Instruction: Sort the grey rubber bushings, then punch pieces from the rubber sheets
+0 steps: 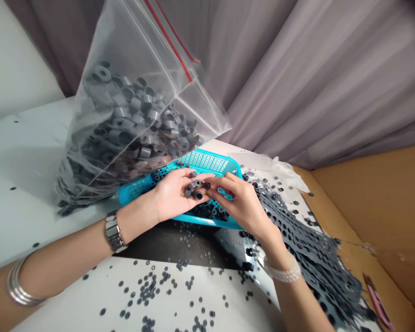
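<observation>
Over a turquoise basket (207, 161), grey bushings (193, 190) between left hand (173, 196), right hand (240, 205)

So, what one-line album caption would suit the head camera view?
Left hand and right hand handle small grey rings over a turquoise basket, beside a full zip bag.

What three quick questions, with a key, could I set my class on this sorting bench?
1. Which wrist wears the beaded bracelet, left or right?
2. True or false: the clear zip bag holds grey rings.
3. Fill the gap: the punched grey sheet lies on the person's ___ side of the blue basket.

Key: 1. right; 2. true; 3. right.
</observation>
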The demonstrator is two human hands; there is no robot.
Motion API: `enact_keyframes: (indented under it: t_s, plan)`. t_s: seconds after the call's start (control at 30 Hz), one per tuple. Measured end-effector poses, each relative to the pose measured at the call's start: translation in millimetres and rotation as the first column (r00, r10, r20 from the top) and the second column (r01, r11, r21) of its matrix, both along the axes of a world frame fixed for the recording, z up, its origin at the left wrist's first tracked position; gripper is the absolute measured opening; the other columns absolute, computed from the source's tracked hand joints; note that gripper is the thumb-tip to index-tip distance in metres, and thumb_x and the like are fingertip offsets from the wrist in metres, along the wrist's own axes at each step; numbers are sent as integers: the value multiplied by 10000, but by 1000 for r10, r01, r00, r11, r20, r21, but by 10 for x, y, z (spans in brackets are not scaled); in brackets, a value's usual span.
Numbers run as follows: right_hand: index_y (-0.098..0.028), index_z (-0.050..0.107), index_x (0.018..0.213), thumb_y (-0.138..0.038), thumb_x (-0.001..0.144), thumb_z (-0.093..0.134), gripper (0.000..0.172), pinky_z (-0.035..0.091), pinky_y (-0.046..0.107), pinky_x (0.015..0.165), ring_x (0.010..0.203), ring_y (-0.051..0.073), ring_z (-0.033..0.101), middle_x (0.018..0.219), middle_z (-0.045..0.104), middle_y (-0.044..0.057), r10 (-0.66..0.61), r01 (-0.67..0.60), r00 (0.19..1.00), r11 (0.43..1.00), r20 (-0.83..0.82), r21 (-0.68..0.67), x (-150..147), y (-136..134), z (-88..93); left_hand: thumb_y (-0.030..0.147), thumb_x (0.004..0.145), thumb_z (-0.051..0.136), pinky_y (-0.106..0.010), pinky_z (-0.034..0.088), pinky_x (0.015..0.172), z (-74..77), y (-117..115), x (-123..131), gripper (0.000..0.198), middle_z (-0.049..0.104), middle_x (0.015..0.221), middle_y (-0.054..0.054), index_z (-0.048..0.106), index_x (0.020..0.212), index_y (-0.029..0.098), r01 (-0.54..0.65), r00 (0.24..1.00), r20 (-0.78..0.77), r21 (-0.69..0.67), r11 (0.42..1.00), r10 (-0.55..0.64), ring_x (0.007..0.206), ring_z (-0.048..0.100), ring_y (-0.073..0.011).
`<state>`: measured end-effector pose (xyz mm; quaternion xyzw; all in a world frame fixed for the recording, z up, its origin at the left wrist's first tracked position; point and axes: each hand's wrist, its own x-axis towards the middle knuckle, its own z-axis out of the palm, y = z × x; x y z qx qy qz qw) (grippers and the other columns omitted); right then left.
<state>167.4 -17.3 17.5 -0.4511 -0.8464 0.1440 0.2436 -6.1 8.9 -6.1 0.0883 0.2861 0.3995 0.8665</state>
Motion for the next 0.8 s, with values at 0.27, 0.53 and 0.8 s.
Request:
enact_keyframes:
  t_s: [0.27, 0.53, 0.8]
  plan:
    - [-204, 692, 1008, -300, 913, 521, 217, 383, 279, 597, 645, 141, 514, 733, 594, 22, -106, 107, 994, 994, -39, 15, 52, 78, -62, 190, 928, 293, -408, 528, 864, 35, -20, 25, 323, 656, 814, -154, 548, 1032, 21, 109, 993, 34, 27, 994, -110, 871, 669, -250]
    - [-194, 687, 1025, -344, 922, 494, 265, 360, 278, 564, 617, 132, 505, 729, 618, 22, -167, 165, 984, 986, -68, -29, 87, 68, -22, 152, 897, 305, -395, 511, 893, 0, -6, 33, 359, 682, 888, -164, 507, 1158, 10, 135, 988, 68, 18, 991, -136, 934, 672, -253]
    - [-250, 661, 1125, -253, 902, 554, 247, 412, 283, 627, 690, 141, 528, 785, 586, 18, 31, -31, 1000, 999, 4, 12, 74, -22, 70, 141, 899, 337, -346, 543, 750, -13, -3, 17, 234, 639, 736, -93, 561, 837, 111, 101, 995, 11, 34, 994, -102, 720, 649, -191]
